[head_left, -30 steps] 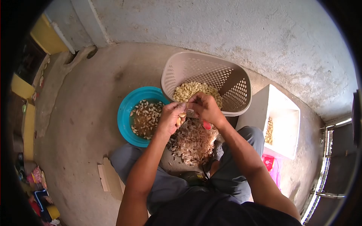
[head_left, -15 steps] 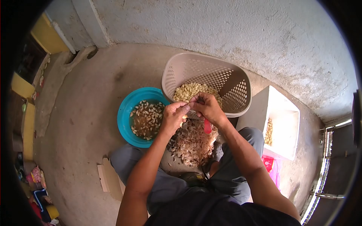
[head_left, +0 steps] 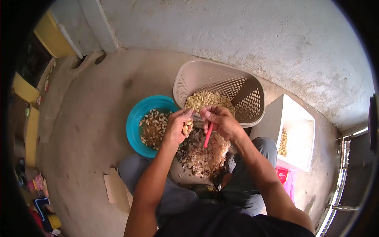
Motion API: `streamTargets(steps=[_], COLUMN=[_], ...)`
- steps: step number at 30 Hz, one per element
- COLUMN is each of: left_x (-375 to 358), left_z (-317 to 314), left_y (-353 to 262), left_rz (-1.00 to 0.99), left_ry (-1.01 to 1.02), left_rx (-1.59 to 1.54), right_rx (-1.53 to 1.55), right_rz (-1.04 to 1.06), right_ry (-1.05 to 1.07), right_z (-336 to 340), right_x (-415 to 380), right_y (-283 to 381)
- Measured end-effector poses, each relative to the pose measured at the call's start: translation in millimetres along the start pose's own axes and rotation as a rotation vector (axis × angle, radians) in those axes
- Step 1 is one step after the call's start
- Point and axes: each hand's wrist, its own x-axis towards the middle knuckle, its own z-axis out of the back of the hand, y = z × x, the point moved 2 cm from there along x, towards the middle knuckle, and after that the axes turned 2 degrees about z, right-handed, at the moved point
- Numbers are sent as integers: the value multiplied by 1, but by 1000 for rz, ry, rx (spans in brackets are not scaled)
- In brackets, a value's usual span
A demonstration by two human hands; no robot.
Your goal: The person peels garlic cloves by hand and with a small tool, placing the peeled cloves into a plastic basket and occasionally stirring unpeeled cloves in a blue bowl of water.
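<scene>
My left hand (head_left: pixel 176 127) is closed around several garlic cloves (head_left: pixel 187 127), pale yellow and brownish, that show at its palm and fingertips. Close beside it, my right hand (head_left: pixel 224 123) grips a small knife by its red handle (head_left: pixel 209 135), which points down toward my lap; the blade cannot be made out. Both hands are over the near rim of a beige perforated basket (head_left: pixel 241 75) with many peeled cloves (head_left: pixel 209 99) inside. Below them lies a heap of papery garlic skins (head_left: pixel 207 158). A turquoise basin (head_left: pixel 132 136) to the left contains unpeeled-looking cloves (head_left: pixel 155 125) in brownish water.
A white foam box (head_left: pixel 303 148) lies tipped on its side at the right, with some cloves (head_left: pixel 283 142) inside. Near it is a pink plastic bag (head_left: pixel 291 183). Cardboard (head_left: pixel 114 189) lies by my left leg. A rough wall (head_left: pixel 244 31) rises behind the basket.
My hands have drawn apart from where their fingertips met. The left has turned, showing the cloves in its palm. The red handle has swung to the left. The view has shifted slightly.
</scene>
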Motion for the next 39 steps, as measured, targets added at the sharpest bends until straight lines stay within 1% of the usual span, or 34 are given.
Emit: streamTargets(steps=[1,4,5,8,9,12,14,16,17,20,24,27,30,36,39], left_x=[0,0,-1,-1,0,3,5,5,6,1,-2,-3,-5,-2,-4], left_z=[1,0,-2,-7,-7,-2,-3,-1,1,-1,-2,-3,-5,-3,-6], left_y=[0,1,-1,-1,0,4,3,3,3,0,3,4,4,12,13], left_rz=[-4,-19,-5,17,26,34,17,16,14,6,39,36,34,49,45], left_ry=[-14,18,32,20,48,106,129,126,123,102,107,127,117,86,54], left_rx=[-15,-4,11,4,-23,-105,-144,-85,-58,-5,18,12,3,20,24], right_rx=[-21,-250,-266,-281,-299,17,-344,-710,-762,-729,-1013,-1093,-1157,-1198,-1226], right_rz=[-15,198,190,108,118,144,96,52,118,169,494,465,343,325,335], right_ry=[-45,-135,-135,-258,-238,-189,-246,-299,-270,-255,-208,-128,-123,-81,-106], right_z=[-1,0,15,26,26,29,26,21,25,1,2,-1,-5,0,-1], right_x=[-4,-2,1,-2,-3,3,0,-1,4,-1,0,2,2,2,2], right_y=[-4,8,5,1,0,4,0,-1,-9,9,8,7,10,4,0])
